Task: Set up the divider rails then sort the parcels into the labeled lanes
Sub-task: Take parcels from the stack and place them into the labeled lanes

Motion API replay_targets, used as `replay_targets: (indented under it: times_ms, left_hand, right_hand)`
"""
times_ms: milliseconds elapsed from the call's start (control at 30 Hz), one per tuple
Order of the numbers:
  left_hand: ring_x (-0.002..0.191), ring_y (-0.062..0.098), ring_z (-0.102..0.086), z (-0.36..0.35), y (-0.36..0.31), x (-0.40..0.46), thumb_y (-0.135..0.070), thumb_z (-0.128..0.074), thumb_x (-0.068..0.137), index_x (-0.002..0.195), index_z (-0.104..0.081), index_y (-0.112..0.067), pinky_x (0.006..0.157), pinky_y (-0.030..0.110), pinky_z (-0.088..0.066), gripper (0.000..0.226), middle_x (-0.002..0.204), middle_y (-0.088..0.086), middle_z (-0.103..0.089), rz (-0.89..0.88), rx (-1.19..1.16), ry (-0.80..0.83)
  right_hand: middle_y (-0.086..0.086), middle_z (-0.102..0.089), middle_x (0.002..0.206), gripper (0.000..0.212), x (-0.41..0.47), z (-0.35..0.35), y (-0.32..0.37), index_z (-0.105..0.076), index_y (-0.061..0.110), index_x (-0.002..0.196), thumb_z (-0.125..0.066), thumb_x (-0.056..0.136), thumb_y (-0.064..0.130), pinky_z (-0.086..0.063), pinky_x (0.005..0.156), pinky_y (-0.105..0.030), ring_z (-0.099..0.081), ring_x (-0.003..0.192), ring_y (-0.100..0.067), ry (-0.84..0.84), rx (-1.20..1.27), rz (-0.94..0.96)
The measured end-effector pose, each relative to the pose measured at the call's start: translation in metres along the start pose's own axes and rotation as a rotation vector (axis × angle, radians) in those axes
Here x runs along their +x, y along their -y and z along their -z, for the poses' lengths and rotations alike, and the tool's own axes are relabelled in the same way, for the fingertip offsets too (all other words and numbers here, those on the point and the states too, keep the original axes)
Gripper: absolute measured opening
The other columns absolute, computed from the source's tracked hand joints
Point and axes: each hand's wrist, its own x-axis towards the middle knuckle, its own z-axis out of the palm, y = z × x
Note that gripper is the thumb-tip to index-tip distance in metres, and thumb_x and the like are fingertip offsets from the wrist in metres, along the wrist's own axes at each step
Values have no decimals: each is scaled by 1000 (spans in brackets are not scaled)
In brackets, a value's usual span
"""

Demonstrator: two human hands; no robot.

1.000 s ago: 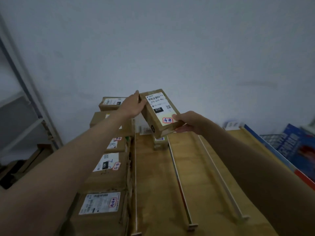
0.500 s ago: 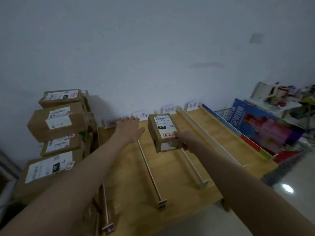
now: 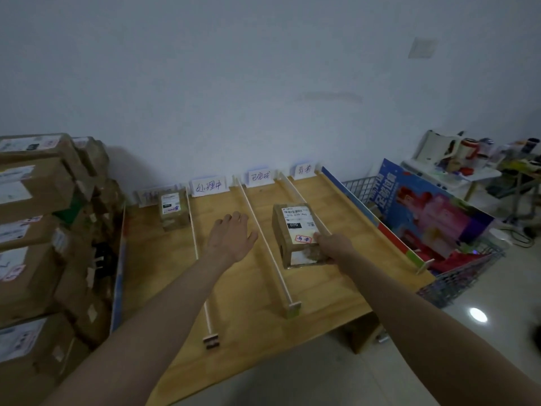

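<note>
My right hand [image 3: 332,247] grips the near end of a brown cardboard parcel [image 3: 294,233] with a white shipping label and a small red-edged sticker. The parcel hangs low over the third lane of the wooden table [image 3: 248,303], between two white divider rails [image 3: 268,241]. My left hand [image 3: 231,237] hovers open above the second lane, holding nothing. Another small parcel [image 3: 173,208] sits at the far end of the first lane. Handwritten lane labels [image 3: 208,186] stand along the wall edge.
A tall stack of brown parcels [image 3: 38,244] fills the left side beside the table. On the right a blue board [image 3: 369,212] edges the table, with a wire basket and a colourful box [image 3: 433,212] behind it. Cluttered small tables stand at far right.
My left hand let go of the parcel and moved out over the second lane. My right hand carried the parcel from the stack side down to the third lane. The view swung right.
</note>
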Motion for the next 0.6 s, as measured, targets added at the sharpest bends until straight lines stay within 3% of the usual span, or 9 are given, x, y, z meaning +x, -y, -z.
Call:
replay_targets:
  times_ms: [100,267,600]
  left_hand:
    - [126,27,-48,-11,-35,6,-52,-27,102,144,-40,-13,103,41,-39,59,141,7,-47,3,-3,23]
    - [127,26,-47,-20,-79,26,-51,-26,103,144,-40,-13,105,40,-37,58,143,8,-46,-5,3,50]
    - [128,27,-47,-58,-140,129,-52,-27,102,144,-41,-13,105,43,-39,59,143,7,-46,-57,-43,106]
  right_hand:
    - [-14,-63,119,51,22,30,-21,-57,-3,128,-56,97,37,-57,76,-36,-65,99,-27,-24,-44,-13]
    - [-14,-65,113,48,51,68,-46,-62,-1,119,-58,94,40,-58,88,-46,-66,98,-29,-33,-54,-34]
    - [-11,-69,103,41,143,103,-60,-65,3,108,-56,95,42,-58,87,-46,-68,92,-25,-39,-52,-77]
